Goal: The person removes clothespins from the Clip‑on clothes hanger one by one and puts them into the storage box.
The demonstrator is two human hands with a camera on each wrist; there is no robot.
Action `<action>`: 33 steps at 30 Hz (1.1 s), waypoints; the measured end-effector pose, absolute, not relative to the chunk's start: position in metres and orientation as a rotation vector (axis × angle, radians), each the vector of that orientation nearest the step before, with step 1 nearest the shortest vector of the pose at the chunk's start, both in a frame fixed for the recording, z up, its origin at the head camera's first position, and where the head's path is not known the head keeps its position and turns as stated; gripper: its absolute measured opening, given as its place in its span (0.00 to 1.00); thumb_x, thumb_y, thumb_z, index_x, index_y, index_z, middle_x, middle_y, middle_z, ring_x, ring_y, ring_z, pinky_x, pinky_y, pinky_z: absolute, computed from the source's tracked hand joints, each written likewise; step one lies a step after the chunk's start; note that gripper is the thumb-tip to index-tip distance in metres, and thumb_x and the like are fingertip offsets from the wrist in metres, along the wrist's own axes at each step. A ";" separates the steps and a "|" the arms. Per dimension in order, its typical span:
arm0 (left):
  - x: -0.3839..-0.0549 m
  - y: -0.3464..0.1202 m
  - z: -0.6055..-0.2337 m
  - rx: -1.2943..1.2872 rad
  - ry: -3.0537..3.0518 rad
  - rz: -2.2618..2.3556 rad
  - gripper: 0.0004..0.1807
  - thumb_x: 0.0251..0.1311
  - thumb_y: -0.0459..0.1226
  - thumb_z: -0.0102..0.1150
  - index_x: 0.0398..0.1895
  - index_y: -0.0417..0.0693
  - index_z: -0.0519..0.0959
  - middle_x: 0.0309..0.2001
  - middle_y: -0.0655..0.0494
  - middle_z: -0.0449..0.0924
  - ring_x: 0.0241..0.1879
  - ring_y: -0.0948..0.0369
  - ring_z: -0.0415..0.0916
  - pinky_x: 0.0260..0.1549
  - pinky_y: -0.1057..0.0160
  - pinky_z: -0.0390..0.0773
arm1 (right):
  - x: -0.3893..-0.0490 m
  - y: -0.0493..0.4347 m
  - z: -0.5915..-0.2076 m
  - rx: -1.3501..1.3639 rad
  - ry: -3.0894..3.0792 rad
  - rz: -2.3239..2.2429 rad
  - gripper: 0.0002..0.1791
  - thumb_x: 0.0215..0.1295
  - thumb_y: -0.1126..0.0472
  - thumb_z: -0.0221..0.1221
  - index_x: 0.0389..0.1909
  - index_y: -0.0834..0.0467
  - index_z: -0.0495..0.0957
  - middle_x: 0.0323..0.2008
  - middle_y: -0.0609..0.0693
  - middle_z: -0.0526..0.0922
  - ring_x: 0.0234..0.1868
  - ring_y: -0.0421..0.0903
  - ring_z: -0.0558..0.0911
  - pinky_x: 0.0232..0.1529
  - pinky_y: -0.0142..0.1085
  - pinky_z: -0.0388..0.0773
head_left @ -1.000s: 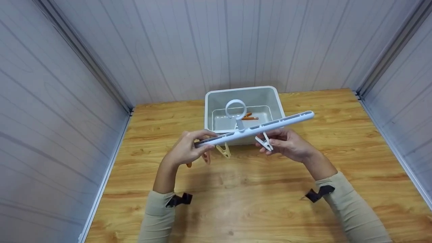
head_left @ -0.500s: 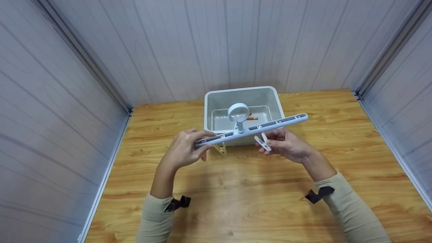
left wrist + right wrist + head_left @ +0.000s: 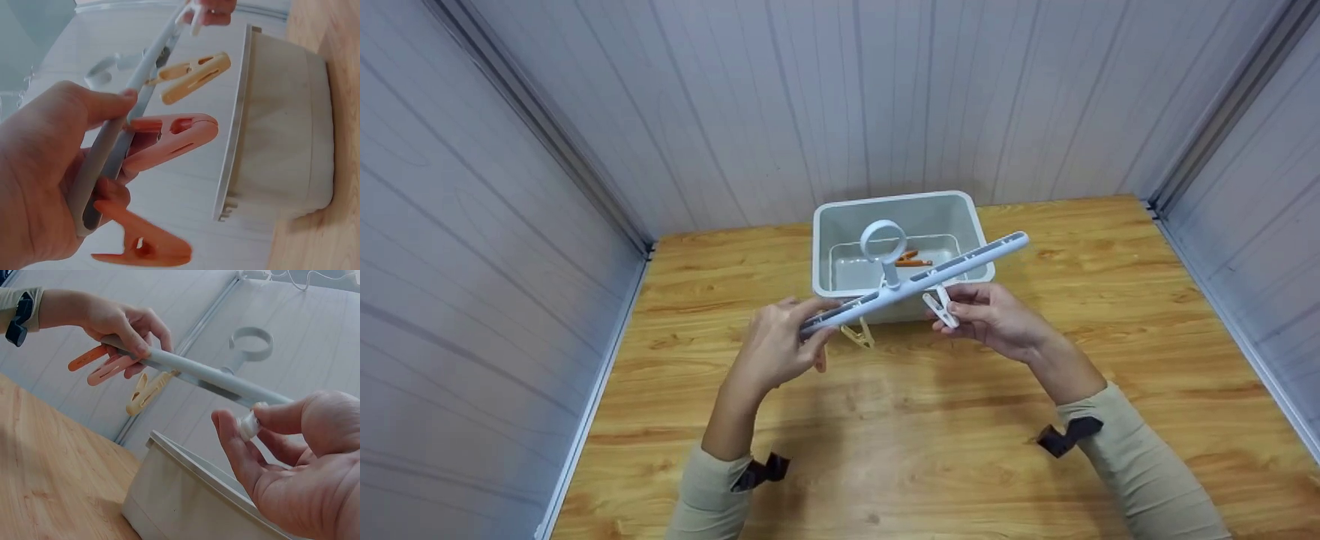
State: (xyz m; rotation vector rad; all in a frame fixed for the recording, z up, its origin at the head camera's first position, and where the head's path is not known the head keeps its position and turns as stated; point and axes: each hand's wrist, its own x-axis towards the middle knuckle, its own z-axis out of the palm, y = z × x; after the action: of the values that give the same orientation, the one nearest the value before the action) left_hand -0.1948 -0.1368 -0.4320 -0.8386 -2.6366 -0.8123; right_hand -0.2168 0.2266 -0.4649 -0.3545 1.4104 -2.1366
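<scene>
My left hand (image 3: 780,341) grips the left end of a white hanger bar (image 3: 915,283) that has a ring-shaped hook (image 3: 883,241) at its middle. The bar slants up to the right. Below it hang an orange clothespin (image 3: 149,242), a pink clothespin (image 3: 180,138) and a yellow clothespin (image 3: 199,76); in the head view my left hand hides the orange and pink ones. With thumb and fingers my right hand (image 3: 997,319) pinches a white clothespin (image 3: 941,309), whose upper end is right at the underside of the bar's right half.
Behind the hands a light grey bin (image 3: 822,255) stands on the wooden table (image 3: 697,300), close to the back wall panel (image 3: 735,112). Orange clothespins (image 3: 913,262) lie inside it. Side panels border the table left and right.
The hanger bar's right end first dipped and shifted left, then rose, so the bar slants more steeply. My right hand with the white clothespin has moved slightly left and up.
</scene>
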 end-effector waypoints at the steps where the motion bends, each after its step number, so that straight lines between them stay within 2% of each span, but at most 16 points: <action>1: -0.193 -0.135 -0.432 -0.837 -2.632 -0.798 0.16 0.73 0.41 0.74 0.61 0.53 0.91 0.25 0.55 0.90 0.31 0.54 0.81 0.28 0.60 0.75 | -0.216 0.226 -0.465 -0.332 1.411 -2.137 0.13 0.88 0.69 0.53 0.57 0.57 0.85 0.49 0.51 0.96 0.47 0.42 0.96 0.56 0.33 0.93; 10: -0.187 -0.124 -0.437 -0.760 -2.643 -0.881 0.15 0.72 0.40 0.74 0.59 0.51 0.90 0.32 0.50 0.92 0.29 0.56 0.83 0.28 0.60 0.75 | -0.210 0.219 -0.460 -0.246 1.521 -2.201 0.11 0.87 0.71 0.53 0.57 0.60 0.81 0.44 0.51 0.94 0.44 0.41 0.95 0.54 0.33 0.93; 21: -0.180 -0.115 -0.451 -0.691 -2.615 -1.013 0.13 0.72 0.38 0.74 0.56 0.48 0.91 0.32 0.53 0.94 0.28 0.56 0.87 0.28 0.60 0.81 | -0.204 0.209 -0.454 -0.090 1.687 -2.221 0.13 0.86 0.74 0.51 0.63 0.70 0.77 0.45 0.50 0.89 0.40 0.41 0.94 0.50 0.31 0.93; 28: -0.181 -0.115 -0.458 -0.693 -2.623 -1.325 0.14 0.73 0.34 0.73 0.58 0.42 0.90 0.35 0.47 0.96 0.30 0.55 0.93 0.28 0.68 0.84 | -0.203 0.205 -0.454 -0.144 1.811 -2.225 0.16 0.84 0.76 0.51 0.66 0.77 0.74 0.45 0.49 0.87 0.41 0.40 0.94 0.50 0.29 0.92; 33: -0.183 -0.114 -0.461 -0.683 -2.631 -1.467 0.14 0.74 0.33 0.71 0.59 0.41 0.89 0.35 0.45 0.95 0.29 0.55 0.92 0.27 0.69 0.85 | -0.203 0.205 -0.455 -0.159 1.875 -2.215 0.17 0.84 0.76 0.52 0.67 0.79 0.73 0.44 0.47 0.89 0.41 0.40 0.94 0.50 0.29 0.92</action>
State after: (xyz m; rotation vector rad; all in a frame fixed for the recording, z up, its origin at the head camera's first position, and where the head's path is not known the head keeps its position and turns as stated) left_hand -0.1830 -0.1142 -0.4605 -0.6826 -2.6315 -1.4669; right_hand -0.2033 0.2048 -0.4545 -0.1586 1.8754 -2.2150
